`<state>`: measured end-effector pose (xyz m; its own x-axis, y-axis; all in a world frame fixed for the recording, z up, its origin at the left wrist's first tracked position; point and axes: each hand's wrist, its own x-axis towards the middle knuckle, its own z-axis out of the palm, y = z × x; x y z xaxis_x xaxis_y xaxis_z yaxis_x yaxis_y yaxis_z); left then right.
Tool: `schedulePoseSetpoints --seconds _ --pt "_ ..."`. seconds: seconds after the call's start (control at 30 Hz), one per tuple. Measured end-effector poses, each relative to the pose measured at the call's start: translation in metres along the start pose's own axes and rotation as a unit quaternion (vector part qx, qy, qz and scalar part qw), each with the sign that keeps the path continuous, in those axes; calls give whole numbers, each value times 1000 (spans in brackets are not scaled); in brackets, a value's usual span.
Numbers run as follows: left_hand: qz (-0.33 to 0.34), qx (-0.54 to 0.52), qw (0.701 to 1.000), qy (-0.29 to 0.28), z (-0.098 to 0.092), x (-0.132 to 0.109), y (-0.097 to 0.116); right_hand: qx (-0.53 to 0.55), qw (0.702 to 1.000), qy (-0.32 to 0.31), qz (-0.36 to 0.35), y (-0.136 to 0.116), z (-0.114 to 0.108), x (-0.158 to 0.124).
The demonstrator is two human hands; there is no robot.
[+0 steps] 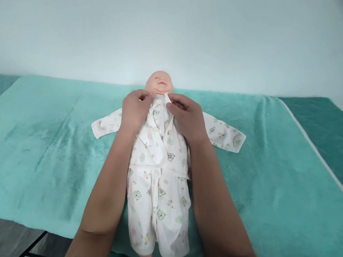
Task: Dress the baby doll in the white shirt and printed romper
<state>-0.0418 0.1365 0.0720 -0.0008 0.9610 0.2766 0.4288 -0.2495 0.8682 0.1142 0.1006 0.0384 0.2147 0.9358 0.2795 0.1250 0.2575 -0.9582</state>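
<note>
A baby doll (158, 80) lies on its back, head toward the wall, dressed in a white printed baby shirt (169, 139) and matching trousers (160, 204). The shirt's front flaps overlap, and its sleeves spread out to both sides. At the collar, my left hand (136, 107) is closed on the shirt edge beside the doll's neck; its fingertips are partly hidden. My right hand (186, 112) pinches the shirt's other collar edge between thumb and fingers, lifting it slightly. One foot of the doll shows below a trouser leg.
A light green plush blanket (276, 182) covers the bed, over a darker green cover (329, 127) that shows at the right. A pale wall (160, 26) rises behind the doll. At the lower left are a black frame (30, 247) and grey floor (3, 230).
</note>
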Motion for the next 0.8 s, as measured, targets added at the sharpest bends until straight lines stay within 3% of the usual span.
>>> schedulePoseSetpoints --seconds 0.1,0.23,0.33,0.57,0.8 --pt "-20 -68 995 -70 -8 -2 -4 -29 999 -8 -23 -1 1 -1" --pt "-15 -67 995 -75 -4 0 -4 -42 997 -25 -51 2 0 0" --pt "12 -30 998 -54 3 3 -7 -44 997 -35 -61 5 0 0" --pt "90 9 994 63 10 4 -14 -50 996 -45 -57 9 1 1" --pt "43 -56 997 14 8 1 -6 -27 997 -46 -56 11 1 1"
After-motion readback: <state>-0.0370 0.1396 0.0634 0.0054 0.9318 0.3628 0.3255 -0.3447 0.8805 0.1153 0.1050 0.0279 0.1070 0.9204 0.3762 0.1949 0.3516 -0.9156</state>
